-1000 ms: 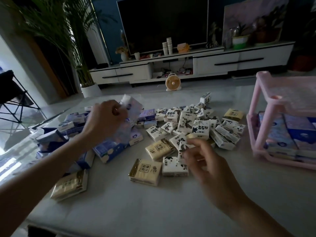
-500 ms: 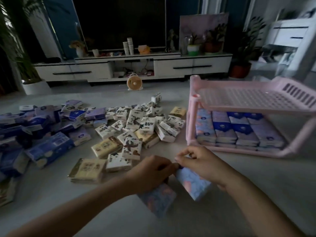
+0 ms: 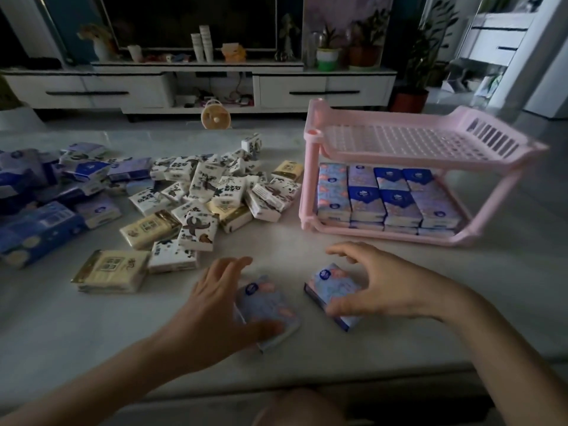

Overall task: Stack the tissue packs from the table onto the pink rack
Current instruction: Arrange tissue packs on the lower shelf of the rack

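A dark television (image 3: 187, 23) is seen above a long white cabinet (image 3: 325, 90), where stacked cups (image 3: 206, 46) and a potted plant (image 3: 328, 53) are set; a small fan (image 3: 215, 118) is placed on the floor.

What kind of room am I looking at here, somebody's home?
Most likely a home living room: a large television above a long white cabinet, a potted plant on it, and a small fan on the floor.
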